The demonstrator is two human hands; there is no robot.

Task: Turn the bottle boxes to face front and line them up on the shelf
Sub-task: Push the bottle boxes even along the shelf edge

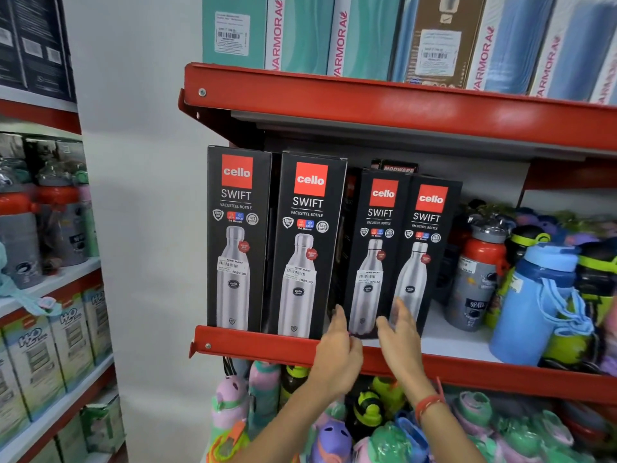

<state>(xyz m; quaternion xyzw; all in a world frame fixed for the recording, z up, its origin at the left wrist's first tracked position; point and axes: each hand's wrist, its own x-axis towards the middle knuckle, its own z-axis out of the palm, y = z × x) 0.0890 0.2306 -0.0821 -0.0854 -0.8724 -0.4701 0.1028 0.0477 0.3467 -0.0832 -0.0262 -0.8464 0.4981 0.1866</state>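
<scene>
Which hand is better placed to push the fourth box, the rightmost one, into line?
Right hand, probably: its fingertips already lie on the lower front of the rightmost box. The left hand is by the third box.

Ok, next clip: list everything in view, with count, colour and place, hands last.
Cello Swift bottle boxes: four, black, middle shelf, facing front.
Modware box: one visible, black, behind them.
Armora boxes: several, teal and blue, top shelf.
Loose bottles: many, mixed colours, middle shelf right and below.
Shelf lip: red.
H2O boxes: several, green-white, left rack.
Left hand: open, at the third box's base.
Right hand: open, at the fourth box.
</scene>
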